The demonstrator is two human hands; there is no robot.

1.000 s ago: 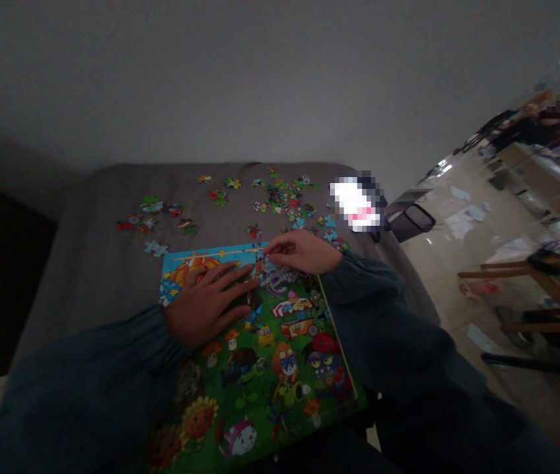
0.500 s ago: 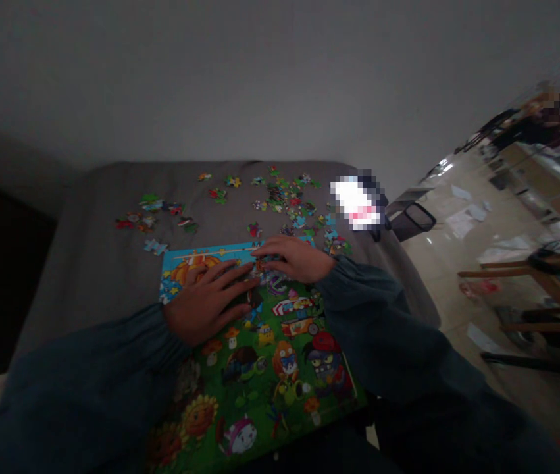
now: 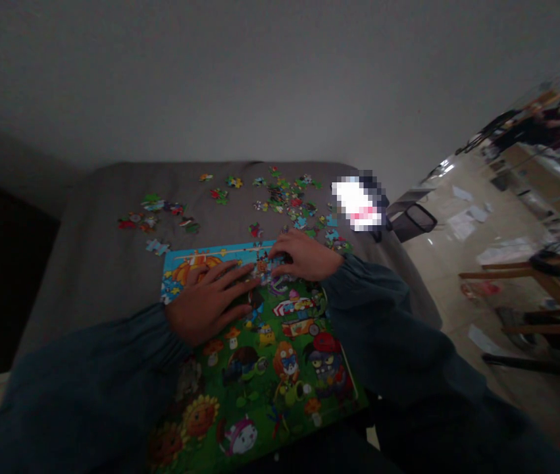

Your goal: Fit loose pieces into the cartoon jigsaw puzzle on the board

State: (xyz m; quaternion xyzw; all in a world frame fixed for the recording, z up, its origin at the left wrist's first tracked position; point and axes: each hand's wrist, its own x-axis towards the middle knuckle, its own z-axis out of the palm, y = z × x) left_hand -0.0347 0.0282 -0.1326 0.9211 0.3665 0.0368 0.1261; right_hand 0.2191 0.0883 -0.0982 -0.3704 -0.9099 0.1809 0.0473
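Left hand (image 3: pixel 205 303): it lies flat on the puzzle board (image 3: pixel 254 355), palm down, fingers spread and open, gripping nothing. The fingertips point toward the upper middle of the picture, where the gap is being worked.
Puzzle board: it rests on the grey cushioned surface (image 3: pixel 92 263), mostly filled with bright cartoon figures. Its near edge comes toward the person's lap; its far blue strip sits just below the loose pieces.
Right hand (image 3: pixel 306 255): it is curled over the board's upper edge, fingers bent and pressed down onto a small piece (image 3: pixel 266 265). Whether it pinches the piece or only pushes it cannot be told.
Doing it well, as a judgement: the flat left hand should hold the board steady while the right fingertips press straight down, so the neighbours do not lift.
Loose pieces (image 3: pixel 289 197): scattered beyond the board, thickest at upper right, with a smaller cluster (image 3: pixel 154 214) at upper left.
Edges: the grey surface drops off at the right, close to the right sleeve (image 3: pixel 383 316).
Open room: bare grey surface lies left of the board; the right side is tight.
Floor (image 3: pixel 487 237): it is strewn with papers, beside wooden furniture (image 3: pixel 531 276).
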